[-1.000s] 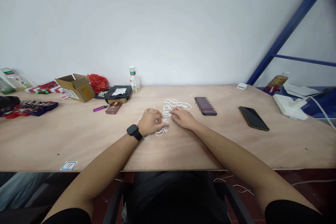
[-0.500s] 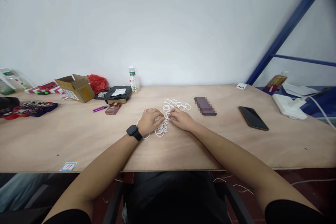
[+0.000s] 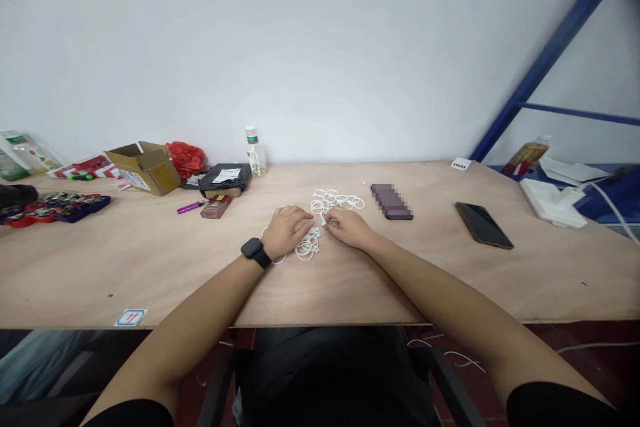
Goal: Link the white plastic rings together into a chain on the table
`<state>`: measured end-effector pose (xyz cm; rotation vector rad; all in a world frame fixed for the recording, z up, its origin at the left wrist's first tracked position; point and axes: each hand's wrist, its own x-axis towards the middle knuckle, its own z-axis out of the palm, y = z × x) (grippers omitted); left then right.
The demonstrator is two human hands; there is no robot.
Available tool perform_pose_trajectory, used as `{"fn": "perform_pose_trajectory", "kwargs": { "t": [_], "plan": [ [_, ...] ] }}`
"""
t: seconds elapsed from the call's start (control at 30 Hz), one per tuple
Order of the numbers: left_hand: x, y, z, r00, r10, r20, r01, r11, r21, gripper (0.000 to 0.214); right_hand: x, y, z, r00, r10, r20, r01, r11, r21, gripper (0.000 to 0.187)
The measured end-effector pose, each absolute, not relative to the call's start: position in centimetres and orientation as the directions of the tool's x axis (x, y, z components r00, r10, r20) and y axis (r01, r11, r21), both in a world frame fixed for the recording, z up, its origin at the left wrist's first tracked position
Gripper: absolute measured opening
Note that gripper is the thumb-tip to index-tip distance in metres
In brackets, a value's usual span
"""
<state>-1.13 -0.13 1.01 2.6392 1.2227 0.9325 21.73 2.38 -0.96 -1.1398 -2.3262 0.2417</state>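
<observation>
Several white rings with small knob-like ends lie in two groups on the table: a far group (image 3: 337, 199) beyond my right hand and a near pile (image 3: 307, 245) beside my left hand. My right hand (image 3: 347, 227) pinches a white ring (image 3: 323, 216) between thumb and fingertips, just short of the far group. My left hand (image 3: 286, 230), with a black watch (image 3: 256, 252) on its wrist, rests at the near pile. Its thumb and forefinger are slightly apart with nothing seen between them. Part of a ring shows from under this hand.
Right of the rings lie a partly pixelated phone (image 3: 392, 202) and a dark phone (image 3: 483, 225). At the left are a red-brown small box (image 3: 216, 207), a purple pen-like stick (image 3: 191, 207), a black package (image 3: 225, 178), a bottle (image 3: 255, 153) and an open carton (image 3: 145, 167).
My right hand has drawn slightly right, away from my left hand, with a white ring in its fingertips. The gap between the hands has widened; my left hand has barely moved.
</observation>
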Motion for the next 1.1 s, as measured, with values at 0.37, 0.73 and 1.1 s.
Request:
{"fn": "perform_pose_trajectory", "kwargs": {
  "t": [0.37,0.73,1.1],
  "plan": [
    [-1.0,-0.3,1.2,0.516,0.655,0.552,0.624,-0.729,0.282,0.027,20.6,-0.1,0.4,-0.519,0.714,0.47,0.433,0.694,-0.576,0.013],
    [-0.7,-0.6,1.2,0.582,0.57,0.58,0.552,-0.801,0.232,0.023,20.7,-0.2,0.5,-0.524,0.734,0.431,0.411,0.662,-0.627,0.017],
    [-0.1,-1.0,1.4,0.636,0.523,0.567,0.498,-0.84,0.215,0.023,20.7,0.2,0.6,-0.565,0.655,0.502,0.411,0.751,-0.517,0.019]
  ]
}}
